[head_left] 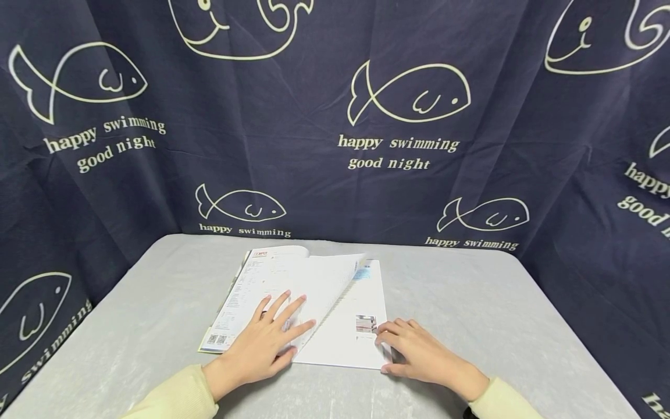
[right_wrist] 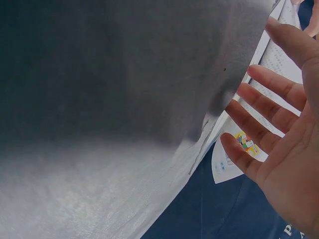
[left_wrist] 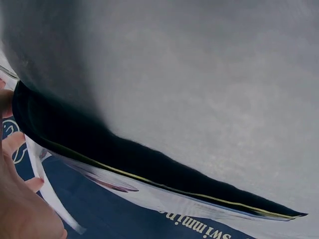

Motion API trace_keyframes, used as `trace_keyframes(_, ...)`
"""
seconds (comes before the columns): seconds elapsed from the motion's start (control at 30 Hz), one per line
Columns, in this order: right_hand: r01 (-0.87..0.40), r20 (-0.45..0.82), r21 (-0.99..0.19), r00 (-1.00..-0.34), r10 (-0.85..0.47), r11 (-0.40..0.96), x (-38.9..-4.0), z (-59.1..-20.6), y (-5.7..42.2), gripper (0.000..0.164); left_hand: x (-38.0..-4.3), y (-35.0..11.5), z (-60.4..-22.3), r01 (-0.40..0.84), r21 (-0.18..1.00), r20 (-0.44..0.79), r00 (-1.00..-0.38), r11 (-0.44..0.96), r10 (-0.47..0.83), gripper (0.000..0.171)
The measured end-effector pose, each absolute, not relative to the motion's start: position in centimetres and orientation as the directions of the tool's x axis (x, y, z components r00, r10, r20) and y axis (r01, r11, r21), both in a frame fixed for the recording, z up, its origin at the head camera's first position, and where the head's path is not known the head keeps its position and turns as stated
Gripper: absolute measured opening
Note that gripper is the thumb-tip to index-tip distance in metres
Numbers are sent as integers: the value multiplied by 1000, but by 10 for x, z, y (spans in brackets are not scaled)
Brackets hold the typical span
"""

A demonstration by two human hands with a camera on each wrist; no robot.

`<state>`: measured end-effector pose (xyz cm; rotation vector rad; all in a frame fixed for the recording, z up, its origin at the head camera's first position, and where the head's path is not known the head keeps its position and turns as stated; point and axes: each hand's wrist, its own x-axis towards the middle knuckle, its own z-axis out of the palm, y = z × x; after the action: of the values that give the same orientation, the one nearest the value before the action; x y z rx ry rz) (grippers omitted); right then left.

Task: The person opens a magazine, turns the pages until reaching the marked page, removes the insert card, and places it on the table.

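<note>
An open book [head_left: 337,343] lies on the table, with printed text on its left page and a small photo on the right-hand page. One leaf [head_left: 335,279] stands partly lifted, slanting over the right side. My left hand [head_left: 264,343] rests on the pages left of the middle, fingers spread. In the left wrist view, part of that hand [left_wrist: 22,204] shows beside the book's dark edge. At the book's lower right edge, my right hand [head_left: 424,355] touches the page border with fingertips and thumb. The right wrist view shows this hand [right_wrist: 284,134] with its fingers extended and apart.
A grey table [head_left: 471,302] carries the book. Behind it and at both sides hangs a dark blue curtain [head_left: 314,163] with white fish outlines and lettering. Pale yellow sleeves [head_left: 175,396] cover both forearms.
</note>
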<state>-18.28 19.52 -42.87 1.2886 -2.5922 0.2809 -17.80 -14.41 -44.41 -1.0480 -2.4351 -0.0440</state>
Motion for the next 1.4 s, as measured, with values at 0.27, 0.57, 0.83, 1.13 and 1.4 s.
trace_keyframes(0.27,-795,276,-79,-597,-753,602,-183,-428,195,37,-178,-146,-446,684,-182,432,-590,706,682,50)
trace_keyframes(0.57,-786,260,-84,-611,-748,613,-183,-428,194,37,-178,-148,-446,676,-172,433,-601,716,672,48)
trace_keyframes(0.83,-769,223,-110,-636,-738,629,-182,-427,193,36,-177,-150,-447,679,-167,421,-607,715,674,52)
trace_keyframes(1.13,-762,217,-111,-645,-733,638,-182,-425,192,38,-174,-151,-446,659,-150,379,-650,737,659,57)
trace_keyframes(1.4,-765,221,-103,-641,-735,636,-181,-425,192,38,-175,-151,-448,649,-138,389,-660,749,643,60)
